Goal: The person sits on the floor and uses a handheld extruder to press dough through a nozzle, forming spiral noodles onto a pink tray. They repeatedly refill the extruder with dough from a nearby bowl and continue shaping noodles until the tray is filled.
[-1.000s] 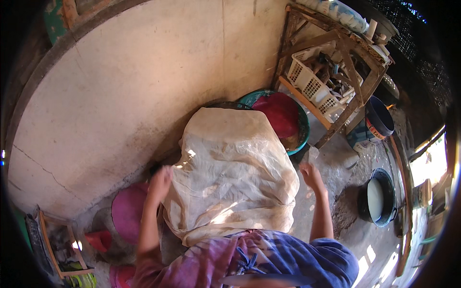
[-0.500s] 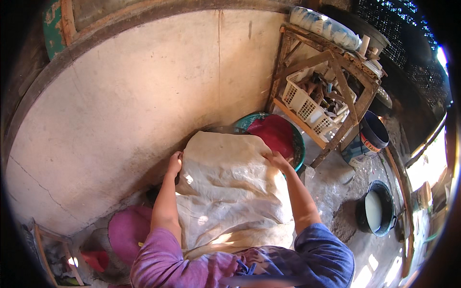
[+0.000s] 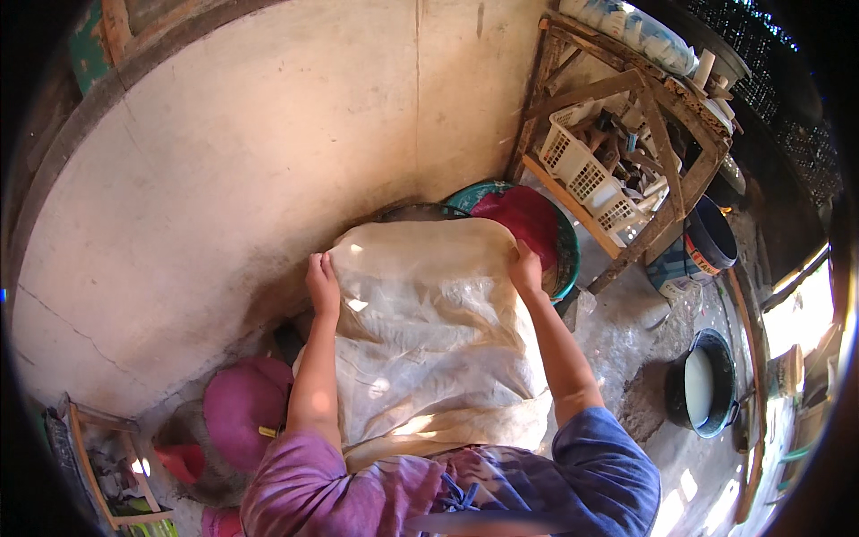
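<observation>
Cream cloth (image 3: 429, 331) held up by its two top corners, both arms stretched out in front of the body.

From the head camera, the left hand (image 3: 322, 285) and right hand (image 3: 526, 268) each pinch an upper edge, so the spreading step looks under way; laying it flat would call for level, even lowering. Behind it sit a green basin (image 3: 559, 237) with a red one inside, a wooden rack (image 3: 626, 134) and a white basket (image 3: 586, 170); a pink bowl (image 3: 242, 407) crowds the left.

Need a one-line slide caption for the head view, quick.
Both hands, left hand and right hand, grip the far corners of a pale cloth sheet beside a red-filled basin.
</observation>
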A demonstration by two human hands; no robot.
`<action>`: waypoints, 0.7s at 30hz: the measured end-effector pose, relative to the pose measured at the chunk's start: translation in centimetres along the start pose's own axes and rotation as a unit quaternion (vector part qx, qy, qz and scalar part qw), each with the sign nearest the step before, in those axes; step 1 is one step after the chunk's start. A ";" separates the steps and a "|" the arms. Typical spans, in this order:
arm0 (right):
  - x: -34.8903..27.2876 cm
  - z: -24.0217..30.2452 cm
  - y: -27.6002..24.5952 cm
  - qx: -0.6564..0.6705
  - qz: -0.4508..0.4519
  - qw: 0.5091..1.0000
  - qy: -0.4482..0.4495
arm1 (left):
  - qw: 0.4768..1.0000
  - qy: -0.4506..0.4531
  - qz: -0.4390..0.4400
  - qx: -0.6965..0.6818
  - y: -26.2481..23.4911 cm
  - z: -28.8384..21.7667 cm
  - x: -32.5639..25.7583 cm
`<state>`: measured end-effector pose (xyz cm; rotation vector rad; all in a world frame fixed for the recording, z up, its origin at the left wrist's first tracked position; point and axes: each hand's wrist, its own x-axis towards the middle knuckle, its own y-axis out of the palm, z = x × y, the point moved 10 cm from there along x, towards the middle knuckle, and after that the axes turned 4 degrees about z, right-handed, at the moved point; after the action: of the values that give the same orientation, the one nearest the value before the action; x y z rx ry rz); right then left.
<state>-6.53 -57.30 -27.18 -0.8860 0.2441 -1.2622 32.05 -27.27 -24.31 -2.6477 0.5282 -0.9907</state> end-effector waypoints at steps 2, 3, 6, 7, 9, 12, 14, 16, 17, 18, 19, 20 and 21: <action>-1.4 1.9 -3.2 0.094 -0.001 0.994 -0.060 | 0.999 0.011 0.035 0.005 -2.8 -1.7 -1.2; -2.5 2.8 -4.7 0.074 0.014 0.993 -0.090 | 0.998 0.018 0.055 0.006 -4.6 -2.5 -2.2; -9.4 -1.6 -2.6 -0.048 0.449 0.892 0.026 | 0.849 -0.243 0.453 -0.119 -4.8 0.8 -9.3; -13.5 -3.6 -2.7 -0.079 0.598 0.796 0.039 | 0.762 -0.254 0.595 -0.024 -5.6 1.5 -12.9; -15.3 -4.2 -2.4 -0.078 0.599 0.794 -0.070 | 0.714 -0.151 0.676 0.099 -5.1 2.4 -14.8; -13.5 -7.6 1.0 -0.190 0.495 0.845 -0.068 | 0.760 -0.079 0.623 0.169 -1.2 4.6 -13.1; -11.1 -8.8 2.1 -0.193 0.376 0.906 -0.004 | 0.798 -0.049 0.534 0.274 2.8 6.8 -10.2; -9.8 -10.7 1.1 -0.223 0.246 0.927 0.174 | 0.818 -0.108 0.485 0.291 4.5 10.0 -9.6; -9.5 -9.7 0.6 -0.210 0.208 0.941 0.164 | 0.804 -0.115 0.486 0.322 5.7 11.6 -9.7; -9.5 -9.0 0.0 -0.211 0.192 0.943 0.171 | 0.791 -0.120 0.486 0.352 6.9 13.2 -9.5; -9.6 -8.3 -1.1 -0.202 0.171 0.949 0.174 | 0.784 -0.132 0.482 0.369 7.4 14.9 -9.7; -9.8 -6.8 -2.4 -0.205 0.141 0.961 0.121 | 0.777 -0.141 0.477 0.386 7.6 16.7 -9.8; -10.1 -5.3 -4.0 -0.199 0.101 0.973 0.057 | 0.777 -0.147 0.469 0.394 8.2 18.3 -9.2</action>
<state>-15.96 -50.71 -30.92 -1.0994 0.6795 -1.0905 35.92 -28.64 -46.01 -1.4122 0.9445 -0.3184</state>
